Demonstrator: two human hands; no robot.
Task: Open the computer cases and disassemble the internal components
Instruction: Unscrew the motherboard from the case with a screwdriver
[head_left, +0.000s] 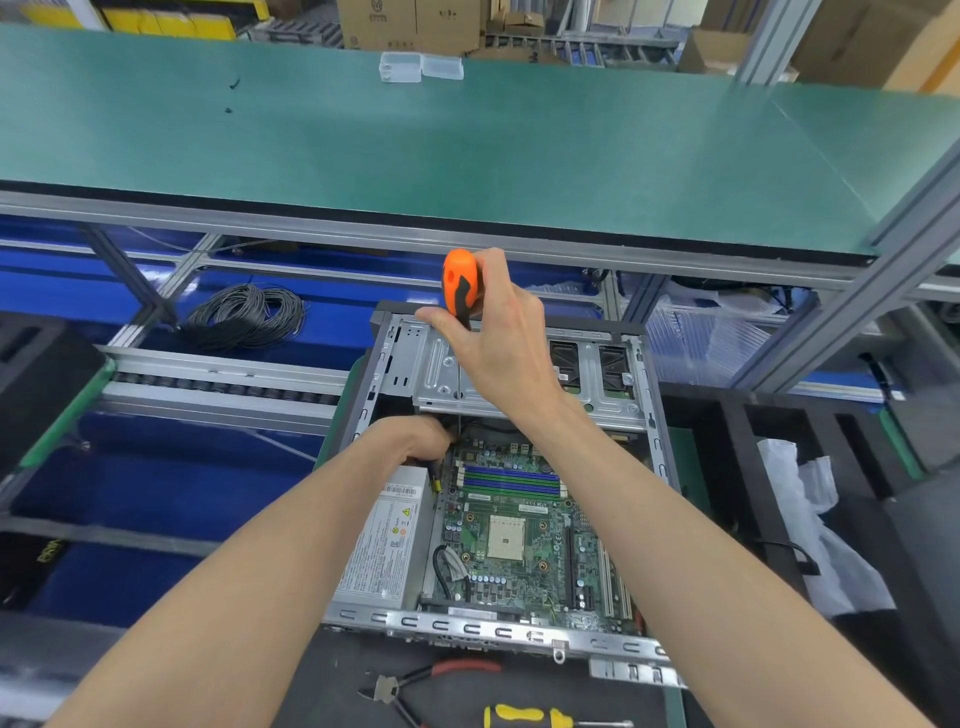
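An open computer case (644, 395) lies in front of me with its green motherboard (519, 540) exposed. A silver power supply (384, 545) sits at the case's left side. My right hand (498, 338) grips an orange and black screwdriver (460, 283), held upright, its thin shaft reaching down past the metal drive cage (592, 384) to the motherboard's far edge. My left hand (415, 441) is tucked inside the case by the shaft's tip, fingers curled around dark cables near the power supply; what it grips is partly hidden.
Red-handled pliers (415, 680) and a yellow screwdriver (530, 717) lie on the mat before the case. A coil of grey cable (244, 317) rests at the left. A green shelf (467, 145) with small clear boxes (421, 67) overhangs the bench. White plastic wrap (810, 525) lies at the right.
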